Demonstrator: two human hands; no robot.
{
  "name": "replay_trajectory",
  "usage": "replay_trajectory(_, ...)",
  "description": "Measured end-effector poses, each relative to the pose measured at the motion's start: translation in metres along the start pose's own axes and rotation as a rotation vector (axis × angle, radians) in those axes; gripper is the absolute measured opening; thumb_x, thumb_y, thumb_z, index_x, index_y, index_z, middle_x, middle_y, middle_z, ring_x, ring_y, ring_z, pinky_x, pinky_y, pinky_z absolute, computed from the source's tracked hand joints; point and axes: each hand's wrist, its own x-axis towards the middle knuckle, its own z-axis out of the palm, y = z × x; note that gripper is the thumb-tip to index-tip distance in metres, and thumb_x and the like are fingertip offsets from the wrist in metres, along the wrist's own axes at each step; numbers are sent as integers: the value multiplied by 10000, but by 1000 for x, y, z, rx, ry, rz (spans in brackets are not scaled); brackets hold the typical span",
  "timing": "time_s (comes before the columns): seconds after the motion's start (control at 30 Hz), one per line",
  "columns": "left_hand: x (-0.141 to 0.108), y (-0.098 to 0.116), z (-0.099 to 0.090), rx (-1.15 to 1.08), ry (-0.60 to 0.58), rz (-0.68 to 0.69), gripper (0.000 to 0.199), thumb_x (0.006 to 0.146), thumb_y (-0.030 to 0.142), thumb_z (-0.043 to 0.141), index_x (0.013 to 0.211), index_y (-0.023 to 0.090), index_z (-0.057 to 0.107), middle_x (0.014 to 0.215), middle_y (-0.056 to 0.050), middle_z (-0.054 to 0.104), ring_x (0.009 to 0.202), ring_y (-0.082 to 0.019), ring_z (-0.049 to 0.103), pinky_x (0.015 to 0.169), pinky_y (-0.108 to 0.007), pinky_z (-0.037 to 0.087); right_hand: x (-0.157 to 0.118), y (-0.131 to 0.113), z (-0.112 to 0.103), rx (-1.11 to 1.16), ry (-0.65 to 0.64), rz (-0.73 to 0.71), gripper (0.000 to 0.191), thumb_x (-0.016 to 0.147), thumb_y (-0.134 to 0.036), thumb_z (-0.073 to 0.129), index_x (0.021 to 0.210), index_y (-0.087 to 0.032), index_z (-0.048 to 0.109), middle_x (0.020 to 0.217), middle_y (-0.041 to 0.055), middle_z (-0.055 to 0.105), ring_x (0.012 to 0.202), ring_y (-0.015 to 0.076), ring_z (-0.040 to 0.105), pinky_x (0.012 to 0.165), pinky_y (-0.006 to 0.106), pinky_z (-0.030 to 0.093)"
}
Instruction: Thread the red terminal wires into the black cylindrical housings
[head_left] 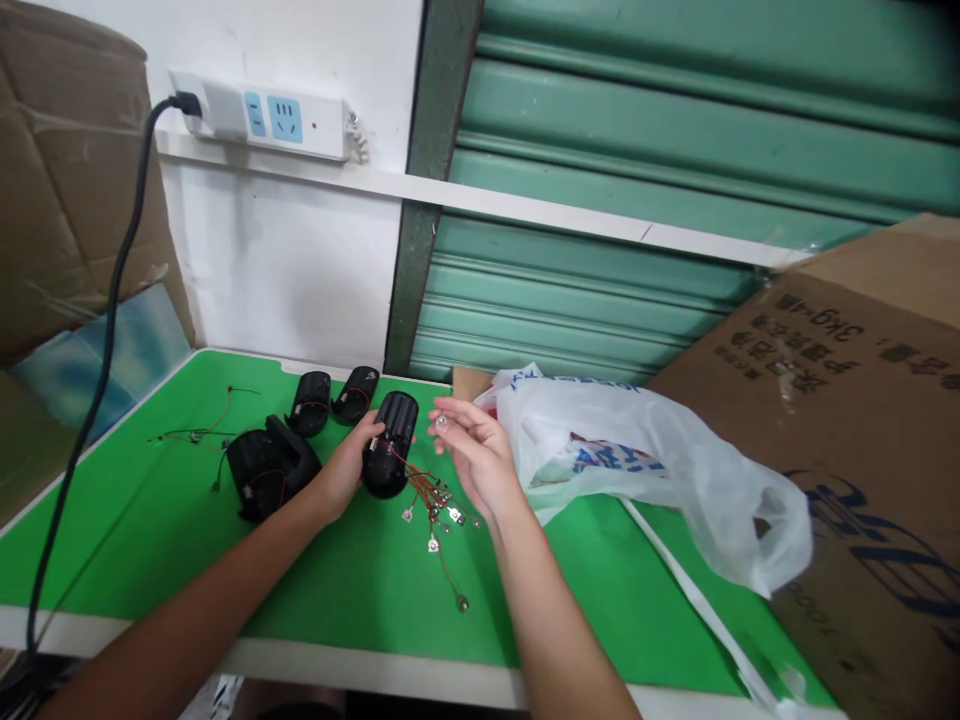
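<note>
My left hand (350, 470) is closed round the left side of a black rounded housing (390, 443), holding it tilted over the green table. To its right, my right hand (480, 455) pinches a small shiny metal part (442, 422) between thumb and finger. Below and between the hands lies a bundle of thin red and black wires (429, 488) with small metal pieces at their ends. One wire reaches down to a round piece (462, 603). Behind my left hand stand two more black housings (308, 403), and a larger black group (259, 475) is beside my left forearm.
Loose thin wires (196, 436) lie at the left of the green table (360, 590). A white plastic bag (622, 450) is at the right, before a cardboard box (862, 430). A black cable (112, 300) hangs at the left from a wall socket strip (262, 120).
</note>
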Motion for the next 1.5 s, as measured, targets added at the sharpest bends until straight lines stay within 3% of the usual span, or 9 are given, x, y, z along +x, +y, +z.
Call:
replay_trajectory(0.13,1,-1,0,5,13,15,601,722,440,643,1258,169,629,1028,-53,772,1042,-280,694,907,-344,499,-1,-1,3,17,-11,92,271,758,-402,770,939,-222,680,844,29,682,686,147,628,532,237,438)
replay_trajectory(0.3,0,0,0,-15,-13,8,577,729,434,659,1238,166,632,1010,-63,767,1057,-281,687,909,-349,506,-1,0,-1,-100,5,71,281,810,-474,691,922,-220,644,749,10,626,585,135,554,477,242,404)
replay_trajectory(0.37,-1,0,1,-15,-12,6,579,726,436,665,1236,165,618,1003,-65,765,1055,-283,686,924,-358,504,-1,1,-3,-263,41,-17,257,830,-468,671,871,-215,650,787,23,650,597,138,549,490,252,418)
replay_trajectory(0.47,0,0,1,14,3,39,550,727,442,663,1202,169,615,1013,-64,761,1069,-283,681,945,-362,498,-4,1,-4,-626,102,-236,192,896,-394,627,858,-212,672,879,44,698,751,170,627,653,285,501)
replay_trajectory(0.53,1,-1,1,47,14,80,513,721,450,659,1152,173,632,1029,-62,754,1092,-288,668,947,-360,494,-7,0,-2,-794,82,-332,170,944,-339,578,913,-212,686,862,38,707,801,178,654,747,299,516)
replay_trajectory(0.6,3,-2,0,91,34,119,475,716,457,652,1100,177,652,1056,-59,742,1125,-289,646,962,-351,481,-9,-1,0,-867,35,-374,169,959,-302,558,941,-212,699,824,28,709,767,173,656,745,297,515)
replay_trajectory(0.83,6,-6,-4,189,32,168,422,766,467,630,1075,181,667,1132,-53,702,1167,-273,591,1031,-342,414,-9,1,3,-938,-66,-320,146,920,-243,602,875,-216,738,825,25,719,745,176,647,723,300,497)
replay_trajectory(1.1,8,-10,-5,252,50,201,358,801,467,613,1028,194,658,1044,-41,680,1074,-255,591,976,-321,402,-8,3,1,-1044,-99,-290,141,894,-211,634,885,-235,773,815,14,708,738,169,658,706,293,485)
replay_trajectory(1.5,13,-15,-9,285,75,220,292,839,430,557,977,190,649,982,-24,661,1012,-229,583,933,-297,401,-13,9,5,-1206,-178,-399,180,986,-224,545,939,-219,719,905,47,689,827,192,657,757,292,470)
